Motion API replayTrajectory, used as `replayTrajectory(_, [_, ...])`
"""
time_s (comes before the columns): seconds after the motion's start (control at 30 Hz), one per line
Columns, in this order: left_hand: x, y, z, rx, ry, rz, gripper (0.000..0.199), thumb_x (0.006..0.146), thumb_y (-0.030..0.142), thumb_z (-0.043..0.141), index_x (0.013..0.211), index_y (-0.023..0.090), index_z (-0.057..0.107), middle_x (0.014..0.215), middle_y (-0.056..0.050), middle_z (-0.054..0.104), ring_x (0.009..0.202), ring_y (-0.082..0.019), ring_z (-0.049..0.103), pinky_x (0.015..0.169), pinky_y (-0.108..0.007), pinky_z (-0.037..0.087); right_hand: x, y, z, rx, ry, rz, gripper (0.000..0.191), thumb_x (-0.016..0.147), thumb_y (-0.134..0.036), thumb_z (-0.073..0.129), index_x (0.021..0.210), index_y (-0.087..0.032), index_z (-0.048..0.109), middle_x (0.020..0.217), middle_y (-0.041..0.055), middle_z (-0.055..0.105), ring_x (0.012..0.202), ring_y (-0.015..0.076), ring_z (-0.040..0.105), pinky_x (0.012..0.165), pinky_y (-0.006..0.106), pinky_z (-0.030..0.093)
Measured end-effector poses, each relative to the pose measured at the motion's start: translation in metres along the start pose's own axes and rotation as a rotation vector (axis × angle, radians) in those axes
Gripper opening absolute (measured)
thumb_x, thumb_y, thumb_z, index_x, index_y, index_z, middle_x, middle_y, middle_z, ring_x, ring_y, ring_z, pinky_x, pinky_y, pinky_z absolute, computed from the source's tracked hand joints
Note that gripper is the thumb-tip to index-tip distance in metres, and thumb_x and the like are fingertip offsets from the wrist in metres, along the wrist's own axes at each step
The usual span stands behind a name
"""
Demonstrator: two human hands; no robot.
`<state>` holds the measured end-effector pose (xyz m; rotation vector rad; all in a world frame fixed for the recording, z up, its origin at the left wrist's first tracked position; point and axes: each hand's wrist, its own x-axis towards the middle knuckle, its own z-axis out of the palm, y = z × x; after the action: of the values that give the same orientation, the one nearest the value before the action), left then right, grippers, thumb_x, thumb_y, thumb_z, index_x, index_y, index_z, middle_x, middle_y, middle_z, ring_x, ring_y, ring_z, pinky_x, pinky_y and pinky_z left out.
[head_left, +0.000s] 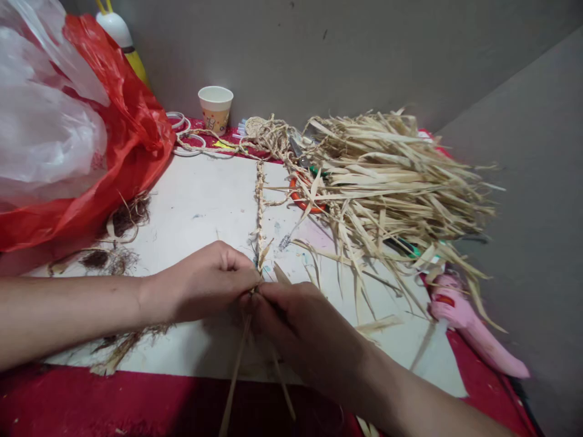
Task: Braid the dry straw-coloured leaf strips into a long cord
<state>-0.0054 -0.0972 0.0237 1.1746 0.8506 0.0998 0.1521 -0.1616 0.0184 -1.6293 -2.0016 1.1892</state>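
Observation:
My left hand (214, 280) and my right hand (296, 321) meet at the middle of the white board (204, 206). Both pinch the near end of a straw braid (260, 206), which runs away from me across the board. Loose straw strands (235, 388) hang from under my fingers toward the front edge. My fingertips cover the spot where braid and strands join. Right of the braid lies a big heap of dry straw strips (387, 164), with orange-handled scissors (298, 200) partly under it.
A red plastic bag (146, 136) with a clear bag (50, 121) fills the left. At the back stand a paper cup (215, 110) and a tangle of braided cord (273, 136). A pink glue gun (478, 328) lies right; brown fibres (130, 215) lie left.

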Motion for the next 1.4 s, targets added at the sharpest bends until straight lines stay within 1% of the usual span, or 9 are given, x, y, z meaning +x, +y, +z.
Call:
replayTrajectory(0.23, [0.001,0.002,-0.001,0.019,0.065,-0.056,0.022,0.075,0.025,0.054,0.056,0.014,0.057,0.051,0.002,0.05,0.047,-0.006,0.039,0.045,-0.02,0.028,-0.009,-0.019,-0.007,-0.148,-0.186,-0.021,0.022,0.085,-0.02,0.045,0.065,-0.015,0.053,0.057,-0.0002,0.052,0.048,0.0074,0.037,0.048,0.023,0.022])
replayTrajectory(0.33, [-0.003,0.01,-0.005,-0.001,0.066,-0.062,0.018,0.073,0.025,0.058,0.06,0.013,0.06,0.048,0.005,0.045,0.041,-0.004,0.03,0.04,-0.02,0.019,-0.013,-0.016,-0.02,0.044,-0.257,-0.07,0.026,0.081,-0.022,0.053,0.057,-0.015,0.049,0.052,-0.0025,0.046,0.047,0.0059,0.035,0.045,0.021,0.022])
replayTrajectory(0.43, [-0.007,0.017,-0.01,-0.036,0.027,-0.077,0.015,0.073,0.026,0.061,0.065,0.013,0.062,0.046,0.006,0.042,0.038,-0.003,0.024,0.037,-0.019,0.014,-0.007,-0.003,-0.029,0.344,0.018,0.104,0.035,0.087,-0.037,0.048,0.06,-0.016,0.052,0.047,-0.0036,0.039,0.042,0.0058,0.033,0.041,0.02,0.023])
replayTrajectory(0.5, [-0.009,0.019,-0.012,-0.046,0.002,-0.084,0.016,0.074,0.026,0.06,0.064,0.013,0.06,0.046,0.007,0.042,0.037,-0.003,0.024,0.037,-0.019,0.014,0.002,0.006,-0.027,0.568,0.108,0.206,0.031,0.087,-0.045,0.049,0.078,-0.017,0.058,0.048,-0.0043,0.043,0.04,0.0065,0.035,0.039,0.019,0.023])
replayTrajectory(0.63, [-0.007,0.017,-0.014,0.006,-0.053,-0.081,0.015,0.075,0.024,0.057,0.063,0.014,0.057,0.047,0.007,0.041,0.038,-0.003,0.023,0.038,-0.019,0.014,0.018,0.013,-0.016,0.801,-0.158,0.237,0.033,0.087,-0.05,0.049,0.081,-0.017,0.054,0.048,-0.0048,0.047,0.036,0.0059,0.033,0.035,0.019,0.021])
replayTrajectory(0.87, [-0.003,0.015,-0.016,0.28,-0.037,-0.027,0.018,0.077,0.024,0.052,0.063,0.014,0.056,0.051,0.006,0.041,0.043,-0.004,0.026,0.04,-0.019,0.018,0.021,0.019,-0.011,0.797,-0.219,0.144,0.043,0.083,-0.053,0.054,0.065,-0.014,0.051,0.051,-0.0062,0.034,0.044,0.0047,0.025,0.04,0.019,0.019])
replayTrajectory(1.03, [-0.004,0.02,-0.013,0.48,0.006,0.014,0.023,0.075,0.022,0.05,0.053,0.017,0.044,0.048,0.007,0.032,0.044,-0.005,0.024,0.04,-0.02,0.018,0.025,0.021,-0.013,0.852,-0.286,0.214,0.041,0.081,-0.048,0.055,0.058,-0.016,0.046,0.046,-0.0075,0.031,0.038,0.004,0.022,0.036,0.02,0.015])
replayTrajectory(1.17, [-0.002,0.017,-0.01,0.579,0.013,0.055,0.027,0.076,0.022,0.046,0.052,0.018,0.037,0.05,0.006,0.026,0.045,-0.006,0.022,0.042,-0.021,0.019,0.026,0.017,-0.012,0.833,-0.247,0.274,0.033,0.081,-0.035,0.052,0.055,-0.017,0.044,0.042,-0.0082,0.028,0.036,0.0038,0.02,0.036,0.02,0.015])
replayTrajectory(1.4, [-0.005,0.022,-0.01,0.98,0.098,0.149,0.026,0.079,0.022,0.041,0.054,0.017,0.047,0.05,0.004,0.037,0.046,-0.007,0.03,0.046,-0.022,0.022,0.023,0.018,-0.007,0.722,-0.176,0.257,0.024,0.076,-0.024,0.048,0.053,-0.016,0.044,0.043,-0.007,0.029,0.041,0.0049,0.022,0.039,0.021,0.016])
